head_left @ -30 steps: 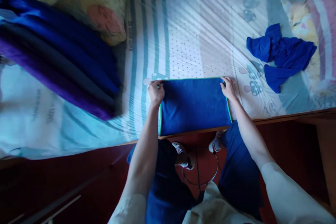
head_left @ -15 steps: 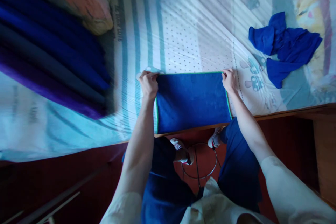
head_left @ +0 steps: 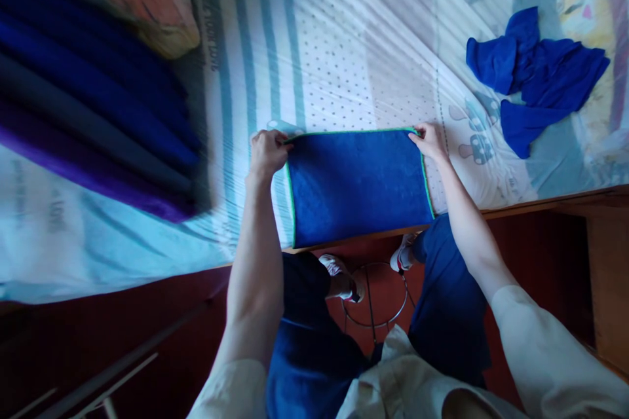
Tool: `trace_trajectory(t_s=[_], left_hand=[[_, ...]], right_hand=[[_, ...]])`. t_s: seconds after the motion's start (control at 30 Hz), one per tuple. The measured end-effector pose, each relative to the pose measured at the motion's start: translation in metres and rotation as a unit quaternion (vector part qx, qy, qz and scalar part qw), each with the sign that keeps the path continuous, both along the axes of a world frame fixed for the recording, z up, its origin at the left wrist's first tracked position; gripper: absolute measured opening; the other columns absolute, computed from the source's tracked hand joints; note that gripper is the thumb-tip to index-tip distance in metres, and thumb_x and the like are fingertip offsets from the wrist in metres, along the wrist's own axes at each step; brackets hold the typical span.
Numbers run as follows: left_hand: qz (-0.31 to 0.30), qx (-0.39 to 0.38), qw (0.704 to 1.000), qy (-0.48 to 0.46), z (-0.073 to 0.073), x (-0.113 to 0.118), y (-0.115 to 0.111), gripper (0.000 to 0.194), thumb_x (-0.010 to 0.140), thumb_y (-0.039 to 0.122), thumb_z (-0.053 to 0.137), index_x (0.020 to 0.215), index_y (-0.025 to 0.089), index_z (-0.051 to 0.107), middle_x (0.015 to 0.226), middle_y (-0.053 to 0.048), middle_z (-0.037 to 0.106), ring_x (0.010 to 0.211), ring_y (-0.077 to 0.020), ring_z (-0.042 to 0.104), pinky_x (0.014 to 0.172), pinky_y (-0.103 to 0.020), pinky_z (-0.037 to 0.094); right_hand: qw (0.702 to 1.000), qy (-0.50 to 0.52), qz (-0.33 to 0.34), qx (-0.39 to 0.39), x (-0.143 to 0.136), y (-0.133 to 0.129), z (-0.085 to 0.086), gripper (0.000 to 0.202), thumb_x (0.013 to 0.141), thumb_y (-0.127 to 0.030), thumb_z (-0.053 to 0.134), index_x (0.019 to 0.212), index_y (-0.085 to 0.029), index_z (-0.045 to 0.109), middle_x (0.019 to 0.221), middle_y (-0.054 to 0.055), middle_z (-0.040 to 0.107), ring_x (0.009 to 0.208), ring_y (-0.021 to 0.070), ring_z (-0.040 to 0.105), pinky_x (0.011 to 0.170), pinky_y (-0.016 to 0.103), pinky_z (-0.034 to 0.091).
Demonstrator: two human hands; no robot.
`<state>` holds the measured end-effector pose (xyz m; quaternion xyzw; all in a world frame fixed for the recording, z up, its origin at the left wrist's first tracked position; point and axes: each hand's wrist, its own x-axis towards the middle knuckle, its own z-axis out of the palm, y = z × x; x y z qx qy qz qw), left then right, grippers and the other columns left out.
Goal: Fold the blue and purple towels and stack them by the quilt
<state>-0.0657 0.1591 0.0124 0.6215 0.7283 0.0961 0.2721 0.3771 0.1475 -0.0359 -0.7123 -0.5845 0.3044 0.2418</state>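
Left hand (head_left: 270, 152) and right hand (head_left: 428, 141) each pinch a far corner of the green-edged blue towel (head_left: 361, 186), spread along the near edge of the bed (head_left: 339, 72), their wide spacing likely holding it taut.

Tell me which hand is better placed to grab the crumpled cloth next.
Probably the right hand: it's nearer the crumpled cloth, with the left hand across the towel. Both hold towel corners, so the right should release first.
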Motion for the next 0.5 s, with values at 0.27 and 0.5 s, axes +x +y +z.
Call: trace_trajectory(t_s=[0.27,0.5], left_hand=[[0.114,0.155,0.980,-0.056,0.001,0.030,-0.025,0.035,0.094,0.021,0.049,0.128,0.017,0.059,0.123,-0.014,0.067,0.128,-0.0300,0.057,0.118,-0.053,0.039],[-0.049,0.115,0.990,-0.058,-0.014,0.078,-0.071,0.065,0.098,0.043,0.051,0.157,0.017,0.041,0.169,-0.014,0.030,0.161,-0.0321,0.012,0.131,-0.056,0.008]], right_hand=[[0.991,-0.056,-0.012,0.123,-0.033,-0.007,0.008,0.046,0.106,-0.043,0.043,0.146,-0.020,0.053,0.135,0.015,0.063,0.136,0.0316,0.054,0.117,0.058,0.043],[0.972,-0.136,0.182,0.057,-0.112,-0.053,0.014,0.067,0.105,-0.051,0.040,0.165,-0.021,0.030,0.171,0.007,0.028,0.162,0.0298,0.012,0.133,0.056,0.014]])
